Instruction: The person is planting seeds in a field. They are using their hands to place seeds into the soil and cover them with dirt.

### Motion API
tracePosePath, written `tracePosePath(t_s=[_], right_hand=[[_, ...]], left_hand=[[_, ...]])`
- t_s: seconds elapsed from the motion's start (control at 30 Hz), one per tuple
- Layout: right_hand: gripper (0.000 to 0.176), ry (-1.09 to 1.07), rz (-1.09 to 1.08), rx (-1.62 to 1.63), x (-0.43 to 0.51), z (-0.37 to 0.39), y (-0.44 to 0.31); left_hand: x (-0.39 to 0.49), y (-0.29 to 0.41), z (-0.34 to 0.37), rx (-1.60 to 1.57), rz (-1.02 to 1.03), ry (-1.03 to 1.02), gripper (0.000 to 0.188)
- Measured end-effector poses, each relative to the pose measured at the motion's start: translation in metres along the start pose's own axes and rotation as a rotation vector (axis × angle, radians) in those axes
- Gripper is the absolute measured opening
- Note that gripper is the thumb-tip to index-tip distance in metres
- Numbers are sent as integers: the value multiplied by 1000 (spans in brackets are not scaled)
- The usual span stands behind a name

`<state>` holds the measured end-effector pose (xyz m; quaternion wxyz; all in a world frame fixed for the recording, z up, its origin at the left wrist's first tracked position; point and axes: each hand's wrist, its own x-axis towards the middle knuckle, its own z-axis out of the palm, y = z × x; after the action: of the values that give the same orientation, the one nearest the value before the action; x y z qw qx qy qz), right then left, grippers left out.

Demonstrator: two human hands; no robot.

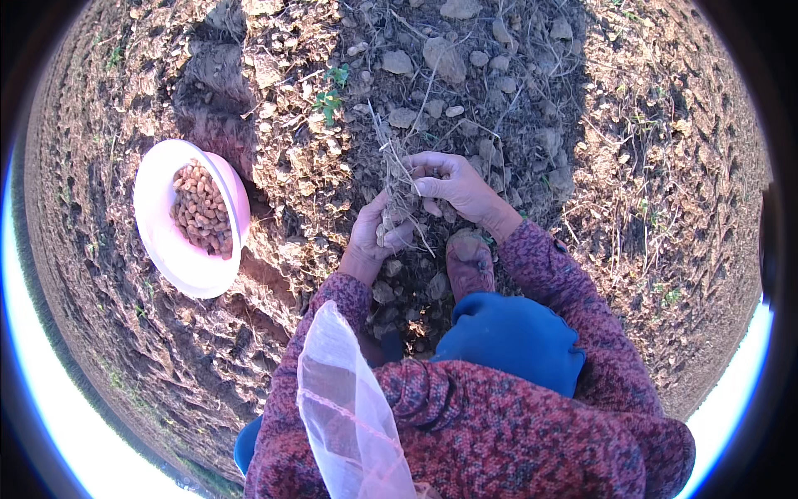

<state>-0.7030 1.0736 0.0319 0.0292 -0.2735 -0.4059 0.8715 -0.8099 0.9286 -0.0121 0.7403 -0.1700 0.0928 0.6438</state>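
Note:
Between my two hands is a dry, pale bundle of plant stems and roots (396, 181), apparently a peanut plant. My left hand (373, 234) grips its lower end, where a pale pod seems to show by the thumb. At the right side of the bundle, the thumb and fingers of my right hand (452, 187) pinch at the stems. Part of the bundle is hidden by my fingers. To the left, a pink plastic basin (157, 218) stands tilted on the soil, holding a heap of unshelled peanuts (201, 209).
Clods and stones (444, 59) lie in the shaded soil ahead. Small green plants (327, 103) grow to their left. My shoe (470, 262) is just below my hands. White sheer fabric (349, 399) hangs before my patterned jacket (517, 430). Dry leaf litter (636, 206) covers the ground at right.

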Motion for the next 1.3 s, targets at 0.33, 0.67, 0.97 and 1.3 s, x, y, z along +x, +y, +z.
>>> tracePosePath(t_s=[0.33, 0.67, 0.97, 1.3], right_hand=[[27, -9, -228, -787, 2, 4, -23], [28, 33, -58, -1176, -15, -41, -76], [50, 8, -188, -969, -6, -2, -7], [13, 147, -124, -1881, -22, -20, -10]], left_hand=[[-1, 6, -17, 152, 30, 216, 37], [-1, 13, -28, 59, 40, -91, 40], [0, 0, -21, 15, -12, -101, 38], [-1, 0, 7, 341, 5, 157, 28]])
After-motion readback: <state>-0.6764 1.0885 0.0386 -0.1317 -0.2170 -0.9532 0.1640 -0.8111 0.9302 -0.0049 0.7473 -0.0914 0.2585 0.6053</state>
